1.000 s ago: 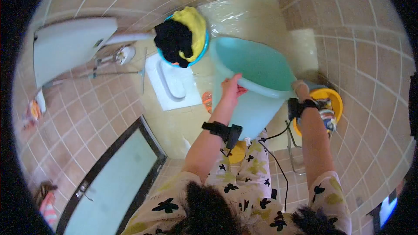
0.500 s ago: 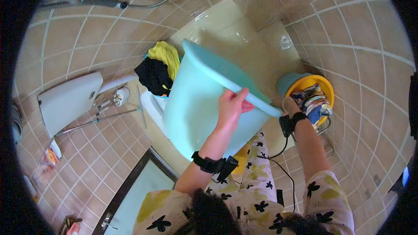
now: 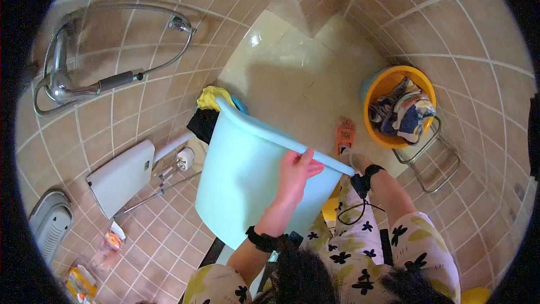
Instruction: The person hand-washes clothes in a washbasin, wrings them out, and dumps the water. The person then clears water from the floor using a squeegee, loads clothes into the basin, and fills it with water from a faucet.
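Note:
A large light-blue plastic tub is tilted on its side, its mouth facing away from me and its outer wall toward me. My left hand is closed on the rim near the middle, thumb over the edge. At the rim's right end, my right hand grips the tub; its fingers are mostly hidden. Both wrists carry black straps, with a cable at the right one. Beyond the tub's left side lie a yellow cloth and a black cloth, partly covered by the tub.
An orange basin of clothes stands at the right, beside a metal-framed stool. My foot in an orange slipper is on the wet floor. A shower head and hose hang on the left wall above a toilet lid.
The tub and both hands have come lower and nearer to me, with the rim still gripped. My view has shifted, bringing the slipper and more of the shower hose into sight.

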Demonstrator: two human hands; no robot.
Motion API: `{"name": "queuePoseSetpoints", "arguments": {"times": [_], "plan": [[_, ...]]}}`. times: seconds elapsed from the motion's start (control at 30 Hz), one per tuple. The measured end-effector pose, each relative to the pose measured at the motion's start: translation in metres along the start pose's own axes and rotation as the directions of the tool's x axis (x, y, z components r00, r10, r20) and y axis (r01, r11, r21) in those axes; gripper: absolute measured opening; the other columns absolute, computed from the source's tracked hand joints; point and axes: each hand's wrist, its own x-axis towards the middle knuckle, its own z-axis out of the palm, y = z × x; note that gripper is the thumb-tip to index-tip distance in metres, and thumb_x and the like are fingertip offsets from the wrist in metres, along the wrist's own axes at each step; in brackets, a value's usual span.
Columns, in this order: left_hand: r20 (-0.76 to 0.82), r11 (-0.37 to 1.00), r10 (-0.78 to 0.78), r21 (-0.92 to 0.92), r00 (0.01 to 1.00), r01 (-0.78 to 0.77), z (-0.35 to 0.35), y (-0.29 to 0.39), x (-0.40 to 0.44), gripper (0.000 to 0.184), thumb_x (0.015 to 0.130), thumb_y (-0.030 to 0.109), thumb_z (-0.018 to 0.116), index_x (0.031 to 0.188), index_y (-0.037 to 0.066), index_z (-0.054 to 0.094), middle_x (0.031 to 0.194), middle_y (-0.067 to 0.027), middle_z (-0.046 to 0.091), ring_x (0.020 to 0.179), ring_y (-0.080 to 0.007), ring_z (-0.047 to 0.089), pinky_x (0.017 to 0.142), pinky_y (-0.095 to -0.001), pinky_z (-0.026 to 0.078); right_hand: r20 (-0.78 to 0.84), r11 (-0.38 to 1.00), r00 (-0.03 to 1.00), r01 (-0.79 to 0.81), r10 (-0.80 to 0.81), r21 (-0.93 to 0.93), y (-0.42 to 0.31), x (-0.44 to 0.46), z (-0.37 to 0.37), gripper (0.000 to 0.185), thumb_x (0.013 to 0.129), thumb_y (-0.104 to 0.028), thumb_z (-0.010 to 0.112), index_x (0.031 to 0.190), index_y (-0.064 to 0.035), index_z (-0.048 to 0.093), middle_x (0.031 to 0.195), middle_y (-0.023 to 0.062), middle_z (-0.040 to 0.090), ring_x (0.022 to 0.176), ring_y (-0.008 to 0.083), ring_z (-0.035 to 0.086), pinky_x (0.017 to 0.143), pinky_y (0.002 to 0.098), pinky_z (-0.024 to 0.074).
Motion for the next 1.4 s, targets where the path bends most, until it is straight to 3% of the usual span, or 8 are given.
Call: {"name": "queuePoseSetpoints", "arguments": {"times": [0.1,0.23,0.3,0.33,0.4,0.67,1.03,1.4], "plan": [[0.012,1.0,-0.028,-0.004,1.0,0.028,0.0,-0.007,-0.007,0.019,0.086,0.016,0.052,0.09,-0.002,0.047,0.08,-0.0138,0.057,0.07,-0.0224,0.062,0.066,-0.0328,0.053,-0.371,0.861,0.794,0.347,-0.481,-0.372,0.073,-0.002,0.015,0.02,0.077,-0.025,0.057,0.077,-0.0054,0.062,0.077,0.0068,0.063,0.065,0.0156,0.059,0.054,0.0306,0.0475],[0.026,0.997,-0.064,-0.028,0.998,0.065,0.001,-0.009,-0.019,0.021,0.087,0.018,0.051,0.09,-0.002,0.045,0.08,-0.0151,0.057,0.072,-0.0248,0.062,0.068,-0.0347,0.053,-0.497,0.755,0.607,0.635,-0.62,-0.165,0.101,0.032,0.028,0.018,0.08,-0.026,0.05,0.074,-0.0098,0.057,0.076,0.0038,0.058,0.064,0.0164,0.054,0.051,0.0299,0.0429],[0.004,0.998,-0.044,-0.055,0.999,0.044,-0.002,0.0,-0.03,0.024,0.086,0.019,0.053,0.089,-0.002,0.044,0.08,-0.0158,0.057,0.072,-0.0255,0.062,0.068,-0.0354,0.053,-0.746,0.28,0.086,0.95,-0.661,-0.138,0.121,0.101,0.05,0.019,0.082,-0.027,0.047,0.072,-0.012,0.054,0.076,0.0022,0.055,0.064,0.0168,0.052,0.049,0.0296,0.0407],[-0.025,0.996,-0.038,-0.082,0.999,0.035,-0.006,0.006,-0.036,0.026,0.085,0.021,0.054,0.088,-0.003,0.044,0.08,-0.0165,0.057,0.072,-0.0262,0.062,0.068,-0.0362,0.053,-0.448,0.754,0.725,0.638,-0.523,0.153,0.095,0.043,0.022,0.023,0.081,-0.029,0.05,0.074,-0.0085,0.056,0.074,0.0045,0.057,0.061,0.018,0.054,0.049,0.0312,0.0428],[-0.07,0.996,-0.015,-0.084,0.997,0.009,-0.02,0.024,-0.052,0.03,0.084,0.023,0.056,0.088,-0.003,0.043,0.08,-0.017,0.057,0.073,-0.0264,0.062,0.068,-0.0365,0.053,-0.155,0.958,0.976,0.185,-0.153,0.219,0.025,-0.027,-0.012,0.033,0.078,-0.034,0.054,0.079,-0.0015,0.059,0.07,0.0089,0.06,0.055,0.0203,0.058,0.049,0.0345,0.047],[-0.183,0.987,0.054,-0.14,0.982,-0.08,-0.114,-0.028,-0.013,0.035,0.08,0.027,0.061,0.093,0.0,0.041,0.087,-0.0147,0.056,0.074,-0.0247,0.06,0.073,-0.0358,0.052,-0.714,0.941,0.615,0.257,-0.335,-0.219,-0.079,-0.023,-0.08,0.065,0.074,-0.031,0.059,0.119,0.0098,0.035,0.111,0.0259,0.051,0.087,0.0324,0.059,0.06,0.0398,0.0503],[-0.229,0.877,-0.097,-0.479,0.969,-0.026,-0.167,-0.171,0.203,0.037,0.085,0.015,0.052,0.116,0.004,0.036,0.107,-0.0148,0.048,0.09,-0.028,0.053,0.071,-0.0392,0.052,-0.599,0.946,0.741,0.307,-0.303,-0.098,-0.132,0.035,-0.093,0.099,0.077,-0.015,0.059,0.132,-0.0133,-0.023,0.124,0.0253,0.04,0.101,0.0341,0.052,0.074,0.0402,0.0494],[-0.13,0.958,-0.096,-0.283,0.987,0.056,-0.215,-0.08,0.223,0.058,0.084,0.026,0.054,0.132,0.016,0.025,0.125,-0.0079,0.039,0.108,-0.0283,0.042,0.082,-0.0466,0.042,-0.499,0.639,0.554,0.08,-0.667,-0.765,-0.332,-0.013,-0.123,0.074,0.076,-0.039,0.058,0.128,0.0047,0.029,0.125,0.027,0.039,0.116,0.0375,0.038,0.098,0.0397,0.0312]]}}
